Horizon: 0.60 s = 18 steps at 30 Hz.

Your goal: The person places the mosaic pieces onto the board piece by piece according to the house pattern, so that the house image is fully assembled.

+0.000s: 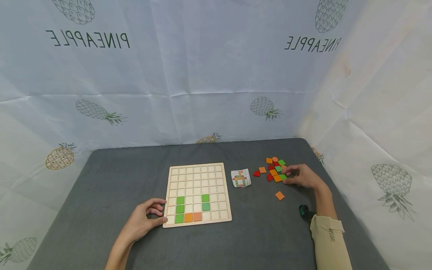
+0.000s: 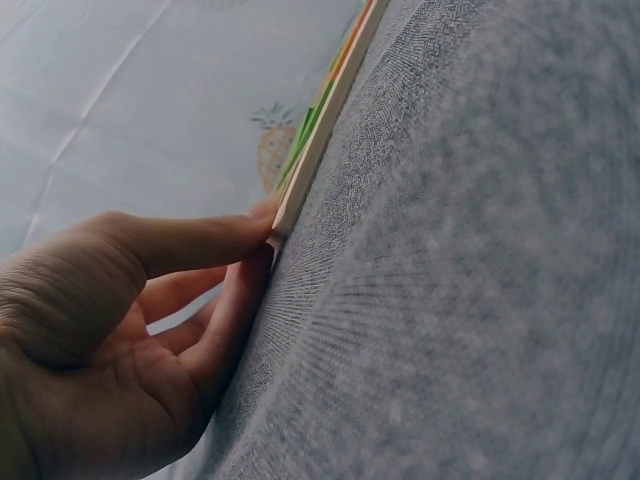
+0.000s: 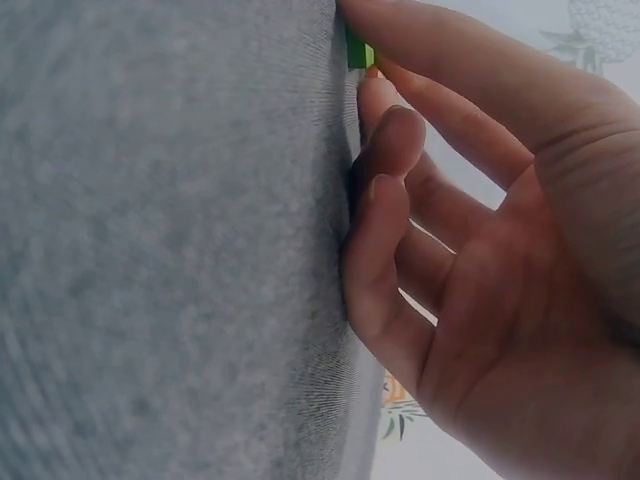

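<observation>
My left hand (image 1: 143, 222) holds the left edge of a square wooden grid board (image 1: 212, 187) near its front corner. In the left wrist view the thumb (image 2: 215, 243) lies against the board's corner (image 2: 290, 205), with fingers beside it. Several green squares (image 1: 180, 200), an orange square (image 1: 188, 217) and a salmon square (image 1: 197, 216) sit in the grid. My right hand (image 1: 302, 176) rests at the right side of a loose pile of coloured tiles (image 1: 276, 172). Its thumb and fingertips are apart, around a green tile (image 3: 357, 52), and other fingers are loosely bent.
A small paper card (image 1: 241, 178) with a coloured grid picture lies between the board and the pile. One orange square (image 1: 279, 195) lies apart, nearer the front. A dark object (image 1: 305, 212) is by the right wrist. Pineapple-print cloth (image 1: 216, 75) hangs behind the grey table (image 1: 256, 232).
</observation>
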Motion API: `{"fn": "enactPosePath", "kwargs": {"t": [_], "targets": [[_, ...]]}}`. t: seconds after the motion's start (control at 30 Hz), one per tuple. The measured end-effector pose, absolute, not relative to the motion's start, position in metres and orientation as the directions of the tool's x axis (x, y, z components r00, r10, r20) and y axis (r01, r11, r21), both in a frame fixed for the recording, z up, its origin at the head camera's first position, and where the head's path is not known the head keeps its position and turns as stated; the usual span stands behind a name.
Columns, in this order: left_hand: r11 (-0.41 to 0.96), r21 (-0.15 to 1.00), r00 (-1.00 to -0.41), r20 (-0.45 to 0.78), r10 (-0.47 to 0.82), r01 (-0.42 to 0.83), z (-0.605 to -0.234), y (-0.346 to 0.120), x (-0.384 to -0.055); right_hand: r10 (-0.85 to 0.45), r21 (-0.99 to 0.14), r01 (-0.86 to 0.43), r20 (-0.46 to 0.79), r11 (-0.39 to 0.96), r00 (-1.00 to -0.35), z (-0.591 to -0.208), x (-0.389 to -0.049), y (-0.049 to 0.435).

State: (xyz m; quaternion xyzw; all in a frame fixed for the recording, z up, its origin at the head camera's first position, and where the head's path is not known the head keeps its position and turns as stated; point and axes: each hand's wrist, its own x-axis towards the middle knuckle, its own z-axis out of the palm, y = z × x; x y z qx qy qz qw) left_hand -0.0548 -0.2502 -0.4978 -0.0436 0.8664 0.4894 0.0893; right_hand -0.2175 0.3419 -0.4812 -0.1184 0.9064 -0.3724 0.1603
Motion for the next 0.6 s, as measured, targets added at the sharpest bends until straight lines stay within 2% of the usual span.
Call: {"fn": "enactPosePath", "kwargs": {"t": [0.6], "targets": [[0.518,0.842,-0.982,-0.188,0.015,-0.153,-0.499,-0.2508,-0.0556,-0.348,-0.666,-0.15,-0.173,0.73,-0.921,-0.4837,-0.2189,0.3455]]}}
